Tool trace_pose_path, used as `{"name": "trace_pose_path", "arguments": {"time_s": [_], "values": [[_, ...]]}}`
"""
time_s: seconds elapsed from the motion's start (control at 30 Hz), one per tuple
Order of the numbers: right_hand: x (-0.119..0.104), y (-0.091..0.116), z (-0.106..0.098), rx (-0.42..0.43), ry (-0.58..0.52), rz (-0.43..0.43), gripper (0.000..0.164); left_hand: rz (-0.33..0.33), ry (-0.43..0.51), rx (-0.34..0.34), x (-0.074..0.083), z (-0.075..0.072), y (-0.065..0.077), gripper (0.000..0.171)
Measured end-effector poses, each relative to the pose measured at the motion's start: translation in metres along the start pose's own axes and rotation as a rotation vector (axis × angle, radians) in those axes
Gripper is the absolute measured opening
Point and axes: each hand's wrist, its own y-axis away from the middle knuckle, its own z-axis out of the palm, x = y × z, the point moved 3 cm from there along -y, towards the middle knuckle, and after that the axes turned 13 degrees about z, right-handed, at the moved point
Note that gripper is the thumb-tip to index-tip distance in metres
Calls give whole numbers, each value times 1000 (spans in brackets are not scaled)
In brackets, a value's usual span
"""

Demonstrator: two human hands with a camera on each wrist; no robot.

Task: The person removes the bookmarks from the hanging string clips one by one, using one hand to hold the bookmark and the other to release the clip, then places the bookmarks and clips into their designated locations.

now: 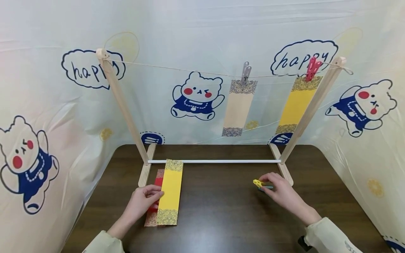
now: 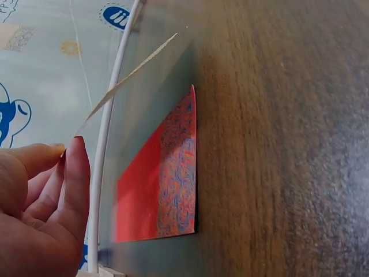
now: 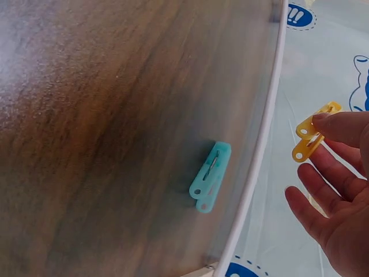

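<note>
My left hand (image 1: 143, 202) pinches the left edge of a yellow paper strip (image 1: 170, 193) with patterned ends; the left wrist view shows that strip edge-on, lifted off the table. Partly covered beneath it, a red paper strip (image 1: 152, 218) lies on the wood, its patterned end (image 2: 179, 173) plain in the left wrist view. On the right, my right hand (image 1: 281, 193) pinches a yellow clothespin (image 1: 258, 183) between thumb and fingers, held above the table. A teal clothespin (image 3: 210, 176) lies on the tabletop below that hand, mostly hidden in the head view.
A wooden frame (image 1: 123, 105) with a white crossbar (image 1: 221, 161) stands across the table (image 1: 218, 218). From its string (image 1: 177, 67) hang a beige strip (image 1: 239, 109) under a grey clothespin (image 1: 246, 72) and a yellow strip (image 1: 297, 105) under a red clothespin (image 1: 313, 69). A printed cloth hangs behind.
</note>
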Motion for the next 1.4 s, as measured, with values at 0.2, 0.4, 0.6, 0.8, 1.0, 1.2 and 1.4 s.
{"name": "trace_pose_path", "arguments": {"time_s": [0.2, 0.4, 0.6, 0.8, 1.0, 1.2, 1.4], "values": [[3, 3, 3, 7, -1, -1, 32, 14, -20, 3, -3, -2, 1, 26], [4, 5, 7, -6, -40, 8, 31, 15, -62, 7, -7, -4, 1, 23], [6, 8, 10, -6, -48, 17, 32, 27, -187, 11, -12, -6, -3, 16], [6, 8, 10, -22, -57, 30, 31, 59, -259, -5, -14, -9, -5, 13], [7, 8, 10, -79, -46, 103, 29, 72, -365, -21, -17, -11, -7, 14], [10, 9, 11, -103, -37, 116, 27, 97, -438, -36, -17, -12, -8, 14], [16, 11, 14, -185, -4, 93, 23, 100, -451, -44, -17, -11, -9, 14]]}}
